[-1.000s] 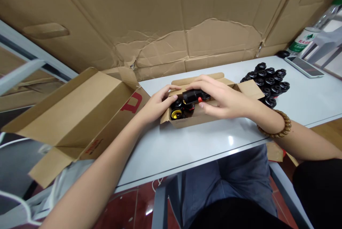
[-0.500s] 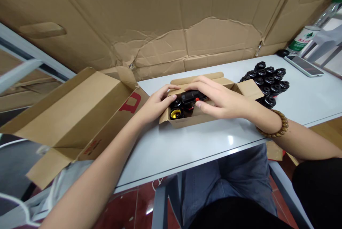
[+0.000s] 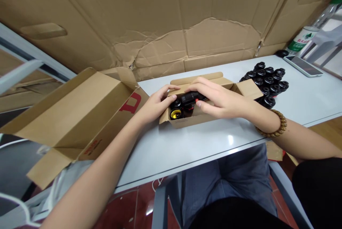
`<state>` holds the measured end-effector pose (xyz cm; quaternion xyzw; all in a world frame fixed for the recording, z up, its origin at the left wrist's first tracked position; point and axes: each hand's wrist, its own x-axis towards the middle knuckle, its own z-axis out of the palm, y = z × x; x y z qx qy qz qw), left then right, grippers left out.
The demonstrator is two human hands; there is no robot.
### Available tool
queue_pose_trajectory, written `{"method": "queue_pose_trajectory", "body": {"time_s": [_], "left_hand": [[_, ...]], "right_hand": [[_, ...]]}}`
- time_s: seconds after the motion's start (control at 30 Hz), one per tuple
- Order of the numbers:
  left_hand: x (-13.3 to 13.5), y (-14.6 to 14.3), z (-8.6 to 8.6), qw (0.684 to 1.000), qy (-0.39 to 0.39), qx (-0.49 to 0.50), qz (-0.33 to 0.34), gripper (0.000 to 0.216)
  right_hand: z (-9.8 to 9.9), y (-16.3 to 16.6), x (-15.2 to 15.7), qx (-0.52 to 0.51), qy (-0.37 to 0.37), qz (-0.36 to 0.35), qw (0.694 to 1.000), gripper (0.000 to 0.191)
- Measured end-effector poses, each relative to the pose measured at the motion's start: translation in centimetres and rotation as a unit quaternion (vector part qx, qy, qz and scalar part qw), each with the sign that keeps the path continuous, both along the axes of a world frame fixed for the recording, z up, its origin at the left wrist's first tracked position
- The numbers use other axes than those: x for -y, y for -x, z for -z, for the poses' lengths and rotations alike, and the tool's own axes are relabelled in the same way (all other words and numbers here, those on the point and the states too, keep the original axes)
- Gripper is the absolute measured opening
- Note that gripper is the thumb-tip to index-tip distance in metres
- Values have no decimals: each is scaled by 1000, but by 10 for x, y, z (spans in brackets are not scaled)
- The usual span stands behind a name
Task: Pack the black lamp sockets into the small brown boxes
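Black part (image 3: 190, 97) with red button is low over the small box (image 3: 187, 120), pinched between thumb and fingers of right hand (image 3: 221, 98). Left hand (image 3: 155, 106) curls over the box's 9 o'clock end; clamping or resting, can't tell. Black wheels (image 3: 268, 82) piled at box's 2 o'clock.

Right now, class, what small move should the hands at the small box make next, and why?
Probably ease the black piece down into the small box: the right hand pinches it just above the opening, the left hand rests at the box's left end, and a gold-centred part already sits inside.
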<state>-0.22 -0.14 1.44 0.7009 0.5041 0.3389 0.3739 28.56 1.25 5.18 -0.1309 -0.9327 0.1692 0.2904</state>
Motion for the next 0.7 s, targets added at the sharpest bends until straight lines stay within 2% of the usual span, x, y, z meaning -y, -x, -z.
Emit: {"method": "queue_pose_trajectory", "body": {"time_s": [0.7], "left_hand": [[-2,2,2,1000,-11,-10,0,44]], "right_hand": [[4,2,-2,-13,-27,1,1000,40]]}}
